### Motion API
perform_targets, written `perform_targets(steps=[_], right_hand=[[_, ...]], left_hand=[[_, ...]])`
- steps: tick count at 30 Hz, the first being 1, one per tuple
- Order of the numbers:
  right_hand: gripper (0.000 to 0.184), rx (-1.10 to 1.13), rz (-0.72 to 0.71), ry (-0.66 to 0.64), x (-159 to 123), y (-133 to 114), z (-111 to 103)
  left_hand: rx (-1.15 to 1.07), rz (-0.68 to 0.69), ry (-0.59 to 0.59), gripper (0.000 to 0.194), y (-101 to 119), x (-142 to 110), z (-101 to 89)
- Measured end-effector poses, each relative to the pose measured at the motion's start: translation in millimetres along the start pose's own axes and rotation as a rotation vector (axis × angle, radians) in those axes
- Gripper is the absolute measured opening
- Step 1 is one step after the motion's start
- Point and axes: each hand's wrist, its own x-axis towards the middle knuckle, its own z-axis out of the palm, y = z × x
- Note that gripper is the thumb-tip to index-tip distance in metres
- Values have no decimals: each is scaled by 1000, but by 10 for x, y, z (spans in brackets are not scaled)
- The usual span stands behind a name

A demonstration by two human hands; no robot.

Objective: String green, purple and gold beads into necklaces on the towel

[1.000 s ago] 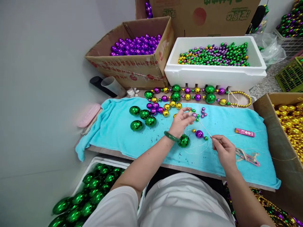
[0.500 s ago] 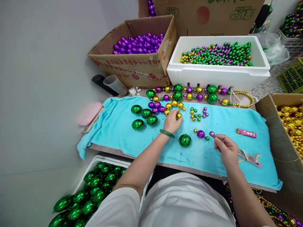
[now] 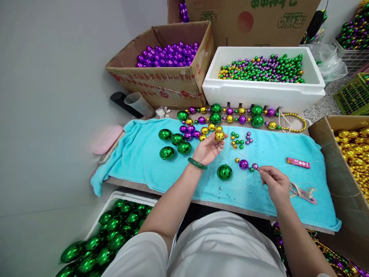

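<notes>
My left hand point(image 3: 209, 150), wearing a green bangle, holds a shiny gold bead point(image 3: 219, 135) at its fingertips. Pinched in my right hand point(image 3: 275, 182) is a long thin needle point(image 3: 238, 151), its tip reaching up to the gold bead. A small light-purple bead point(image 3: 255, 166) sits by the right fingertips. Just left of it, a small green bead point(image 3: 251, 169), a purple bead point(image 3: 243, 164) and a small gold bead point(image 3: 236, 160) lie in a row on the thread. A large green ball point(image 3: 224, 172) with clear thread rests between my hands. Whether the needle is inside the gold bead, I cannot tell.
Loose green balls point(image 3: 167, 152), purple beads point(image 3: 188, 136) and small beads point(image 3: 248, 137) lie on the blue towel point(image 3: 144, 169). Finished-looking bead strands point(image 3: 215, 117) run behind it. A pink packet point(image 3: 298, 162) and pink snips point(image 3: 305, 194) lie right. A white foam box point(image 3: 262, 91) and cartons point(image 3: 155, 84) surround the table.
My left hand has lifted the gold bead from the pile and turned palm up, bringing it to the needle's tip. The right hand has stayed nearly in place.
</notes>
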Motion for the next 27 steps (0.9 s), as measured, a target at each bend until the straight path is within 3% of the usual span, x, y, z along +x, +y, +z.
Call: perform_targets(steps=[12, 17, 27], right_hand=[[18, -35, -20, -1, 3, 23, 18], [18, -28, -35, 8, 11, 54, 31], [17, 9, -9, 0, 32, 79, 2]], left_hand=[[141, 81, -84, 35, -90, -111, 136], [124, 67, -91, 30, -170, -157, 218], [143, 79, -120, 34, -198, -127, 198]])
